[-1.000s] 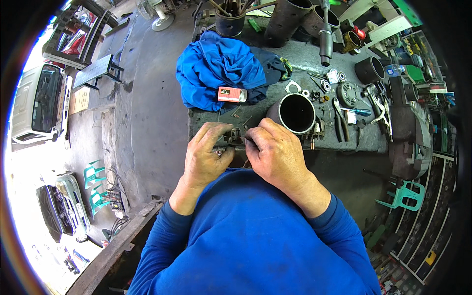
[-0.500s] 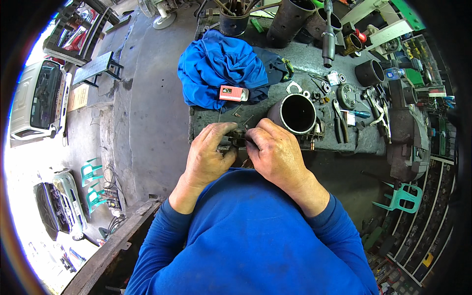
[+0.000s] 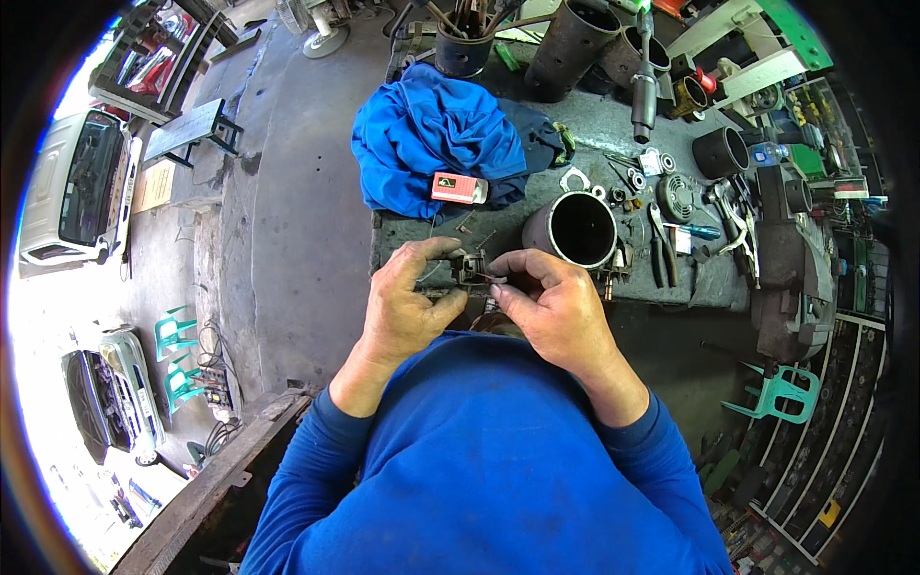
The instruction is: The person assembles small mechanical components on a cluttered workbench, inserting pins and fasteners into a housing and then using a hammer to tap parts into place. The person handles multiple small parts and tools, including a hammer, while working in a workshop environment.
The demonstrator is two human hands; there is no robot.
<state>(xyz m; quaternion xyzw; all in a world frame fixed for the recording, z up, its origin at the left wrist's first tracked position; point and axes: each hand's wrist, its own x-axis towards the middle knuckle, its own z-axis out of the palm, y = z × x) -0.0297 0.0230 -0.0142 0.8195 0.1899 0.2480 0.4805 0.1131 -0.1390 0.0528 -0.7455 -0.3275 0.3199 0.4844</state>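
Close in front of my body, my left hand grips a small dark metal part between thumb and fingers. My right hand is closed in a pinch at the part's right side. A thin reddish wire-like piece shows by its fingertips; its kind is too small to tell. Just beyond the right hand a dark metal cylinder sleeve stands with its open end up. A red and white small box lies against a crumpled blue cloth beyond the left hand.
On the bench lie pliers, a blue-handled screwdriver, a round vented cover and several rings. More sleeves and a tool can stand at the back. A heavy vise-like block is at the right.
My right hand has drawn slightly right and down, away from the dark part, so more of the part and the thin piece shows. The left hand keeps its hold.
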